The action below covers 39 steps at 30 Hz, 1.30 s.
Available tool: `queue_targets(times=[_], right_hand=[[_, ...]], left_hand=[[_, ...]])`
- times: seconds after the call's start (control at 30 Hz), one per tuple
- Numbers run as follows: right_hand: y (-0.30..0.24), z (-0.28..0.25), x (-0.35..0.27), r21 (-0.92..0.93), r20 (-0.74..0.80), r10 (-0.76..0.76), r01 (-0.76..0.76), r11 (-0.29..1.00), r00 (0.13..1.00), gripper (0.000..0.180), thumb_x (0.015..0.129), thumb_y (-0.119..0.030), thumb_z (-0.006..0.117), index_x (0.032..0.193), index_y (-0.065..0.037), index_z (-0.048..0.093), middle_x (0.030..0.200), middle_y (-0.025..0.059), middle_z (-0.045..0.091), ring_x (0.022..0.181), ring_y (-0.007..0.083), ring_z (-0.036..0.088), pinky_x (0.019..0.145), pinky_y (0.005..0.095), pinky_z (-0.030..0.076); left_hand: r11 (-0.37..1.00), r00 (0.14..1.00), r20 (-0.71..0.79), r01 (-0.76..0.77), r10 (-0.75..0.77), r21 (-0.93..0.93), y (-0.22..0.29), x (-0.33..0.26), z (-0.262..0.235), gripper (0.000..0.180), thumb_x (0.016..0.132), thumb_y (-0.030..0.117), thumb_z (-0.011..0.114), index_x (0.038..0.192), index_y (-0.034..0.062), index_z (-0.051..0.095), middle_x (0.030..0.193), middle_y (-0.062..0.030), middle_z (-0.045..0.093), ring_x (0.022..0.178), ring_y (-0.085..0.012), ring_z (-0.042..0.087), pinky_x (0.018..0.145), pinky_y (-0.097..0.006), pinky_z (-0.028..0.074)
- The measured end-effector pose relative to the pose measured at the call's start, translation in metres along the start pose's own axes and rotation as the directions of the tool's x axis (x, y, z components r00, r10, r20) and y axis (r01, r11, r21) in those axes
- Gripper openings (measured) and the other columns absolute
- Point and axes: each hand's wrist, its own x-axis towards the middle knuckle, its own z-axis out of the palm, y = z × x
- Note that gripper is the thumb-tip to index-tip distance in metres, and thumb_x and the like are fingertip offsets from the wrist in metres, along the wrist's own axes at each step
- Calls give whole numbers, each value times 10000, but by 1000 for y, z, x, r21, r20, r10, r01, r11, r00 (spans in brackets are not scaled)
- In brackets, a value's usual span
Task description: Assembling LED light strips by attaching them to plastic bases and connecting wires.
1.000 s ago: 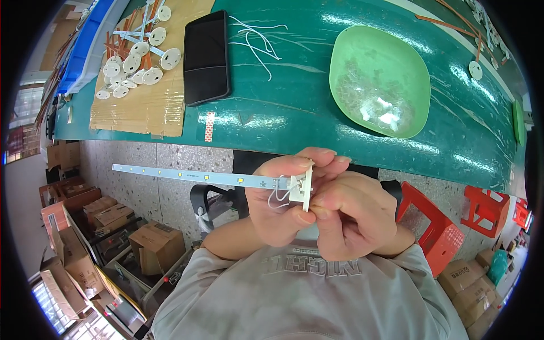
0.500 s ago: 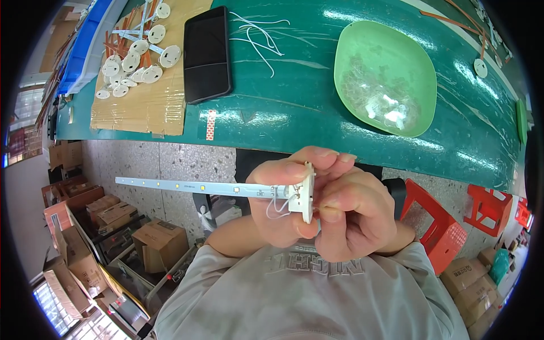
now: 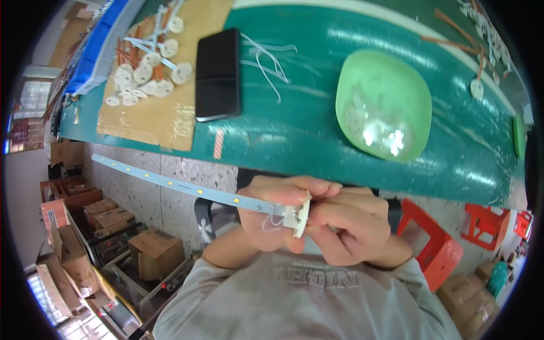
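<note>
In front of my chest, my left hand (image 3: 256, 225) grips a white round end cap (image 3: 302, 217) by its edge, the disc turned on its side. From the cap a narrow LED strip (image 3: 187, 186) with small yellow chips runs out to the left, tilted up at its far end. Thin white wires (image 3: 271, 224) loop beside the joint of cap and strip. My right hand (image 3: 352, 222) is closed at the cap's outer face, thumb and fingers pressed together. What lies between those fingers is hidden.
Ahead is a green-topped table (image 3: 272, 136). On it are a black phone (image 3: 218, 73), loose white wires (image 3: 266, 59), a green bowl (image 3: 385, 79) of small clear pieces, and cardboard (image 3: 170, 124) with several white discs (image 3: 143, 72). Red stools (image 3: 433, 243) stand right, cartons (image 3: 156, 252) left.
The strip has tilted, its far end rising to the left. The cap has tipped with it and both hands sit slightly further left. The table lies lower in view.
</note>
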Motion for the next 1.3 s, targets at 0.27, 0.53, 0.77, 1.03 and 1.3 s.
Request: queue_targets(times=[0.27, 0.53, 0.77, 1.03, 1.3], right_hand=[[-36, -19, -7, -43, 262, -60, 74, 996, 963, 182, 681, 2, 762, 857, -36, 736, 656, 65, 660, 511, 178, 622, 479, 252, 480], [-71, -11, -27, -196, 187, -36, 73, 978, 982, 154, 646, -11, 776, 787, -49, 728, 602, 61, 627, 475, 181, 587, 457, 249, 446], [-91, -42, -27, -433, 85, 68, -25, 901, 994, 79, 674, 11, 729, 726, -12, 674, 619, 82, 649, 495, 171, 598, 479, 246, 445], [-80, -83, -30, -588, -174, 141, -218, 779, 975, 72, 691, 44, 695, 748, 28, 653, 670, 92, 659, 591, 155, 625, 571, 253, 481], [-80, -82, 4, -724, -144, 177, -225, 652, 974, 71, 680, 29, 694, 730, 13, 647, 663, 111, 651, 573, 195, 629, 558, 273, 471]], left_hand=[[984, 965, 238, 139, -109, -112, 26, -13, 20, 458, 765, 195, 802, 1124, -22, 621, 1164, -256, 621, 1205, -466, 502, 1021, -580, 393], [977, 968, 137, 214, -211, -11, 61, -28, 47, 496, 861, 209, 701, 1243, -61, 538, 1194, -241, 611, 1193, -393, 539, 1026, -502, 407], [425, 917, -314, 393, -245, 816, 132, 23, -23, 382, 954, 250, 523, 1238, -4, 556, 875, -88, 658, 762, -155, 615, 667, -294, 482], [-306, 920, -277, 358, 277, 882, 219, 113, -194, 396, 912, 345, 557, 848, -36, 647, 724, -245, 627, 696, -370, 636, 630, -444, 466], [-393, 921, -367, 388, 131, 834, 235, 147, -277, 419, 828, 388, 658, 925, -18, 692, 683, -215, 638, 658, -337, 652, 624, -409, 496]])
